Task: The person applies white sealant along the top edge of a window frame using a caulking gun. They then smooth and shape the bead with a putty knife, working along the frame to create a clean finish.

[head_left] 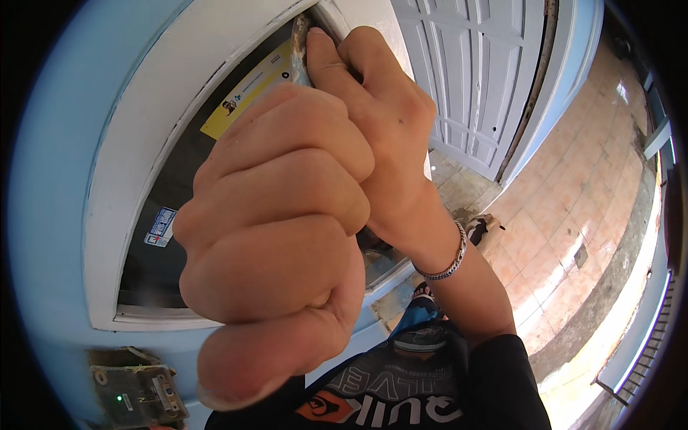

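My left hand (279,193) is a closed fist close in front of me, its thumb folded along the lower side. A narrow, flat, rust-stained strip (299,54) rises above this fist, beside the window frame. Whatever lies inside the fist is hidden. Behind and to the right, my right hand (387,115) is closed, with a fingertip against the strip's upper end. A chain bracelet (446,261) circles that wrist. Dark glass (168,193) in a white window frame (118,208) shows beyond both hands, with a yellow sticker (247,93) and a smaller blue-white one (160,228).
A light blue wall (54,193) surrounds the frame. Low on it hangs a box with a green light (136,398). A white panelled door (473,79) stands at the upper right. Tiled floor (566,208) stretches along the right, with a dark object (480,228) near the door.
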`<state>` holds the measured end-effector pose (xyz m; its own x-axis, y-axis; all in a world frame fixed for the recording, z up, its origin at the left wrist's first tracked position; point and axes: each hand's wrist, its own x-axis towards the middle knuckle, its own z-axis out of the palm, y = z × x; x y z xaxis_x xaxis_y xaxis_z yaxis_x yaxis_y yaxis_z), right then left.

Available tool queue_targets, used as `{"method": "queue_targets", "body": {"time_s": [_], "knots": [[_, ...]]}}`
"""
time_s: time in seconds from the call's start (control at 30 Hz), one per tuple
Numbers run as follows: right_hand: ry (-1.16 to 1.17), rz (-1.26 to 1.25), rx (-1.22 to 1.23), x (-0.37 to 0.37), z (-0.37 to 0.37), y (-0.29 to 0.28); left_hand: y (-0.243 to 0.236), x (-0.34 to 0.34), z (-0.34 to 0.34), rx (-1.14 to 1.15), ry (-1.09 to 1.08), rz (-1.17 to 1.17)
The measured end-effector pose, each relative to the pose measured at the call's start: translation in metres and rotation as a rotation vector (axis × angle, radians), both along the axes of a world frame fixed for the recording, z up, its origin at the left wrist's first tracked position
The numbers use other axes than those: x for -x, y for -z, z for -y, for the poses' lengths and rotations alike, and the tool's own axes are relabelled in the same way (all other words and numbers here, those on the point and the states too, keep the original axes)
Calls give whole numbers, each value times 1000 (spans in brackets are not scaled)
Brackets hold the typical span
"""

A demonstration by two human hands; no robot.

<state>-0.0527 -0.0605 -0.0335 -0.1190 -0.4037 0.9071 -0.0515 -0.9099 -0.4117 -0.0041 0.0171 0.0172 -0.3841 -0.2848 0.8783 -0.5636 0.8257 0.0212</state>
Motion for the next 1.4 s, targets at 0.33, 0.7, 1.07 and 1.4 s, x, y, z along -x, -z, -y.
{"method": "queue_targets", "body": {"time_s": [0.33,0.7,1.07,1.4], "knots": [[7,-45,101,3,7,5,5,2,1,-24,33,-4],[-21,-63,68,0,9,6,6,4,1,-4,-17,-60],[-21,25,82,-2,5,4,2,5,5,27,-26,-23],[-37,38,14,-7,5,3,-4,10,0,-47,-116,32]]}}
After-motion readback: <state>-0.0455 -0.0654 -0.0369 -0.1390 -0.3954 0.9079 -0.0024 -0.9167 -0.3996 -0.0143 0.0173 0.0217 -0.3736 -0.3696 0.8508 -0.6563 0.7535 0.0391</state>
